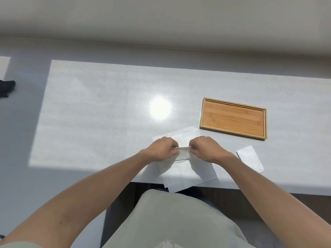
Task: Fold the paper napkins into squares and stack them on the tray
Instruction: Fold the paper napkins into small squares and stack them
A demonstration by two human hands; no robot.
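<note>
While pinched at both ends: napkin (182, 148), held between left hand (162, 149) and right hand (206, 149).
Beneath: loose napkin sheets (188, 176), overhanging the near table edge.
Right: folded napkin (249, 158), flat, near the wooden tray (202, 111).
Surface: white table (98, 113), sunlit, glare spot.
Hidden: fingertips curled under; dark object (6, 87) cut off far left.

Head-worn camera looks steeply down, close over the table (107, 104).

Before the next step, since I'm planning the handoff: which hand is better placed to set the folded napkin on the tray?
Probably the right hand: the wooden tray lies on its side.
</note>
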